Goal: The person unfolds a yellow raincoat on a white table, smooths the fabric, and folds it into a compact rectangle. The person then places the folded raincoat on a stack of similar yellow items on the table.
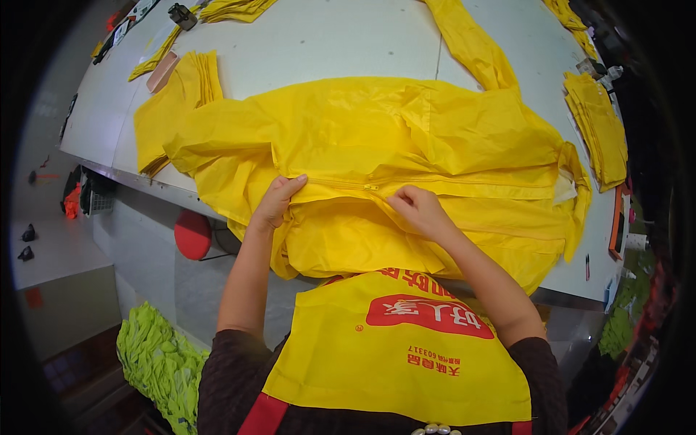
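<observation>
A yellow jacket (478,130) lies spread across the table in front of me, its sleeves reaching out to the far left and far right. Its front zipper (464,190) runs sideways near my edge of the table, with a small slider (371,187) between my hands. My left hand (278,203) is closed on the zipper edge of the jacket, thumb on top. Just right of the slider, my right hand (420,209) is curled in a pinch on the jacket's front edge. The fabric gapes in a fold between the two hands; the right fingertips are partly hidden.
Stacked yellow fabric pieces (598,130) lie at the right edge, with another stack (174,109) at the left. A dark container (183,16) stands far left. Below the table are a red round stool (193,235) and a heap of lime-green fabric (156,355).
</observation>
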`<action>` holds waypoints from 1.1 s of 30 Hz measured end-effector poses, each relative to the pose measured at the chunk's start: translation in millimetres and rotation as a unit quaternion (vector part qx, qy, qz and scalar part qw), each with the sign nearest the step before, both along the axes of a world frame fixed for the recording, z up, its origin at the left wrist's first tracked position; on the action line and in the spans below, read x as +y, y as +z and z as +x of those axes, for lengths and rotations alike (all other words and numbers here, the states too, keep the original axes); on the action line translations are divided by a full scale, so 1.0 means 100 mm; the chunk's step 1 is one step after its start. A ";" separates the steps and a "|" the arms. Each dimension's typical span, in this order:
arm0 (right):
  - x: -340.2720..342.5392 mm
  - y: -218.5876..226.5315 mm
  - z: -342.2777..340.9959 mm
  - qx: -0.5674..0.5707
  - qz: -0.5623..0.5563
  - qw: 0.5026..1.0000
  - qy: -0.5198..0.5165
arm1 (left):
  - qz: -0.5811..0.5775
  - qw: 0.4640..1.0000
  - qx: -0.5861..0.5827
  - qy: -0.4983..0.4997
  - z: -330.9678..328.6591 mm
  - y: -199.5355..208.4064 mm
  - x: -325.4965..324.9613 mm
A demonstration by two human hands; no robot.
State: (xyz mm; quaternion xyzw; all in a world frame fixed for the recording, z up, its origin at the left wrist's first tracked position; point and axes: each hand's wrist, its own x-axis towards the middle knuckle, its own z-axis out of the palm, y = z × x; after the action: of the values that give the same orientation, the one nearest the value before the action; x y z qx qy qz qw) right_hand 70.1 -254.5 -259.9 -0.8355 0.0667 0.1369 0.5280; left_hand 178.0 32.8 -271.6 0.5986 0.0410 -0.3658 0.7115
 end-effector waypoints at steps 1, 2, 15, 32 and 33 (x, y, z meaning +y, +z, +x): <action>0.06 -0.07 0.09 0.006 0.027 0.999 -0.026 | 0.004 1.000 -0.010 0.010 -0.02 0.03 -0.02; 0.12 -0.13 0.17 0.013 0.053 0.997 -0.055 | 0.008 1.000 -0.019 0.018 -0.05 0.12 -0.10; -0.95 -0.08 -0.03 0.039 -0.168 0.981 -0.087 | 0.057 0.985 -0.125 0.101 0.11 -0.10 0.11; -2.97 0.53 -1.18 -0.140 -0.300 0.933 -0.140 | 0.582 0.659 -0.467 0.093 0.20 0.31 -0.35; -2.91 0.49 -1.12 -0.165 -0.316 0.930 -0.091 | 0.532 0.641 -0.535 0.140 0.21 0.29 -0.58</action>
State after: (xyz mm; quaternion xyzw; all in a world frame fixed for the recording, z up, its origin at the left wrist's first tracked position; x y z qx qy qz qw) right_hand -41.8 -545.8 -211.3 -0.9603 0.0938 -0.0794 0.2504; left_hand 199.1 -25.5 -242.7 0.9523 -0.0762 0.2074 0.2103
